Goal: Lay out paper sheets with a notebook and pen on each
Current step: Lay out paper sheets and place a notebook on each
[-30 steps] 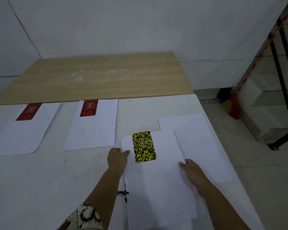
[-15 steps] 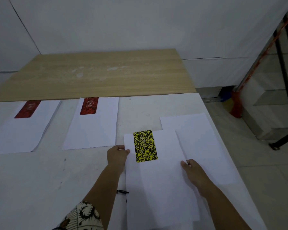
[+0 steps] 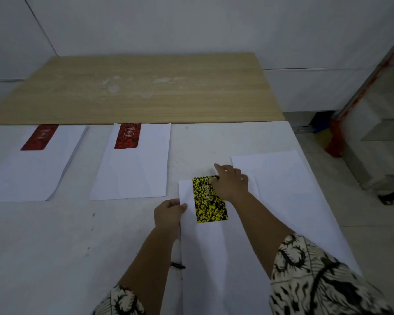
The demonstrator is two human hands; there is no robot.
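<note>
A yellow-and-black notebook (image 3: 208, 200) lies on the top of a white paper sheet (image 3: 216, 251) in front of me. My right hand (image 3: 231, 181) rests on the notebook's upper right corner with its fingers spread. My left hand (image 3: 168, 213) pinches the sheet's left edge near its top corner. Two other sheets lie further left, each with a red notebook at its top: one (image 3: 127, 135) on the middle sheet (image 3: 134, 171), one (image 3: 40, 137) on the far-left sheet (image 3: 30, 169). A dark pen (image 3: 178, 266) peeks out from under my left forearm.
Another white sheet (image 3: 282, 176) lies to the right, partly under the near one, close to the white table's right edge (image 3: 305, 153). A wooden tabletop (image 3: 146, 87) adjoins at the back. A red broom (image 3: 334, 137) and black metal frame stand on the floor to the right.
My right hand has left the sheet's right edge and reached up onto the yellow notebook's top corner. My left hand stays on the sheet's left edge.
</note>
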